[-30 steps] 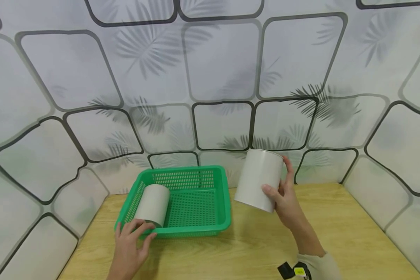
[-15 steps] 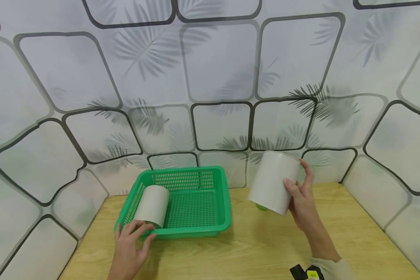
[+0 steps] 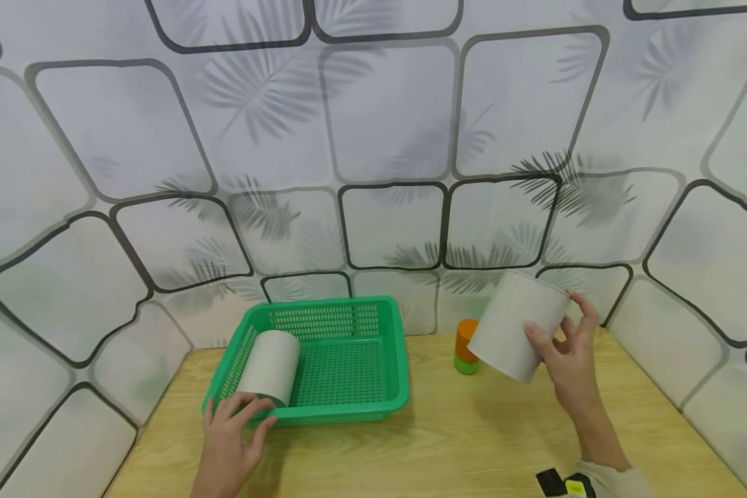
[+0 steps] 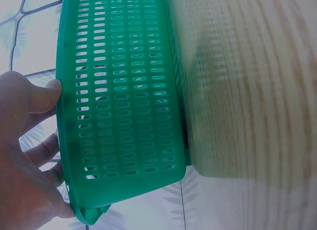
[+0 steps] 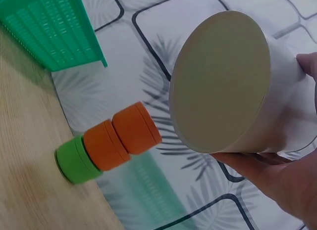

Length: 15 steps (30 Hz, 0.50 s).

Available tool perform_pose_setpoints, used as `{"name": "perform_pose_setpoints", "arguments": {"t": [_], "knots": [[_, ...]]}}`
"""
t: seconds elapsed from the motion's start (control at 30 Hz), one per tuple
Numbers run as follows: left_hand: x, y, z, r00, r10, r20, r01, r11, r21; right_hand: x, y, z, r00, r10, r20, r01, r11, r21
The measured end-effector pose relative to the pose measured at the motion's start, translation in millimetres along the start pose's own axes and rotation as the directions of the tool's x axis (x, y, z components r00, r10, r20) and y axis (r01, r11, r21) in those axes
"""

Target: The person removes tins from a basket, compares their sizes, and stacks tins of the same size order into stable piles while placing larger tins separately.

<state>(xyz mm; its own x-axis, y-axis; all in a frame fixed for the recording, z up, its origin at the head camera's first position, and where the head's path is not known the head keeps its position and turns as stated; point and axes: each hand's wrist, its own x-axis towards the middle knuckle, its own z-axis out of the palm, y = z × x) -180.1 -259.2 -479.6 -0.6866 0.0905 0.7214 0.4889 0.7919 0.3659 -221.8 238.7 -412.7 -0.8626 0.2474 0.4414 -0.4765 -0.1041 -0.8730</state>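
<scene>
My right hand holds a large white cylindrical container tilted above the table, thumb on its near side and fingers around its far edge. Its flat, closed end faces the right wrist camera. Just left of it stands a stack of three short round pieces, two orange over one green. In the head view the container partly covers this stack. My left hand grips the near left rim of a green plastic basket. Inside the basket, along its left side, lies another white cylinder.
The wooden table carries the basket left of centre and the stack toward the back. Patterned white walls enclose the table behind and on both sides.
My right hand has moved right with the white container, bringing the orange and green stack behind it into sight. My left hand and the basket have stayed in place.
</scene>
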Motion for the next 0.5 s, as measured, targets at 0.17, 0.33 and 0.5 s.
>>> {"name": "perform_pose_setpoints", "arguments": {"t": [0.17, 0.33, 0.5], "knots": [[0.2, -0.8, -0.1, 1.000, -0.012, 0.006, 0.012, 1.000, 0.000, -0.2, 2.8, -8.2, 0.999, -0.026, -0.044, 0.026, 1.000, -0.007], [1.5, -1.0, -0.4, 1.000, -0.001, 0.002, 0.001, 1.000, -0.002, 1.1, 4.7, -15.3, 0.994, -0.068, -0.084, 0.060, 0.994, -0.096], [1.2, -0.7, 0.1, 1.000, 0.003, -0.006, -0.003, 1.000, -0.007, 3.4, 10.2, -23.9, 0.989, -0.090, -0.121, 0.063, 0.976, -0.208]]}}
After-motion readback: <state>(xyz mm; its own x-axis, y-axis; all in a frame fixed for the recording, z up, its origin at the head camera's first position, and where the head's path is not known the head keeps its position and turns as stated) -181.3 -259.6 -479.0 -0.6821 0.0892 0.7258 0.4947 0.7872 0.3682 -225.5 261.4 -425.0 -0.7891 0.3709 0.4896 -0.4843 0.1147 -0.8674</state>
